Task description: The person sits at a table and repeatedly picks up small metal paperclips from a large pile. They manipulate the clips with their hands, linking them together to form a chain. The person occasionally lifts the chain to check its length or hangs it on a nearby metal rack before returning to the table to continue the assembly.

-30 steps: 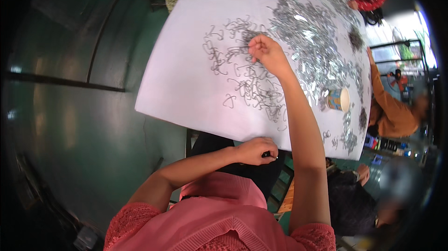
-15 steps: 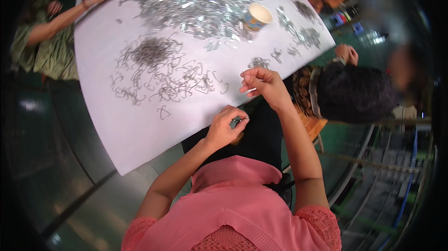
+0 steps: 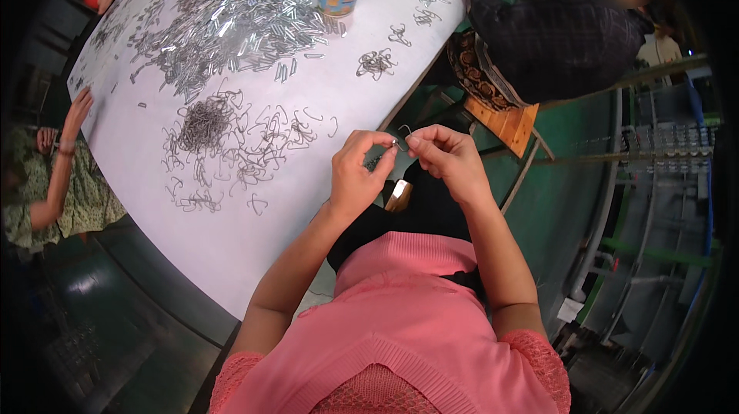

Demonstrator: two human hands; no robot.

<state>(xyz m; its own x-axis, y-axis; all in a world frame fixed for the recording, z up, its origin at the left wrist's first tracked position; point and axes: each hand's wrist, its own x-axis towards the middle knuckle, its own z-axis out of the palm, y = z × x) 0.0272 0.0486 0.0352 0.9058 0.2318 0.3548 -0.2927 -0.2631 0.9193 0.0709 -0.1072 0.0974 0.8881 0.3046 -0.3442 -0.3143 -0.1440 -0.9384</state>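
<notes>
Above my lap, beside the table's near edge, both hands are close together at chest height. My left hand (image 3: 360,168) pinches a small shiny metal piece (image 3: 395,142) between thumb and forefinger. Between the fingertips of my right hand (image 3: 450,160) is a bent wire hook (image 3: 405,129), its curved end pointing up. The hook's lower end is near the metal piece; whether they touch I cannot tell. Loose wire hooks (image 3: 258,145) lie scattered on the white tabletop (image 3: 192,252), with a denser dark heap (image 3: 204,125) among them.
Flat silver metal pieces (image 3: 239,18) are spread across the far table beside a paper cup (image 3: 339,5). Small clusters of joined hooks (image 3: 376,64) lie toward the right edge. People sit at left and right, one on a wooden stool (image 3: 504,125). Something brown and shiny (image 3: 398,195) rests on my lap.
My hands have come together, the right one bringing a wire hook to the left. The view has turned, so the table and co-workers appear shifted.
</notes>
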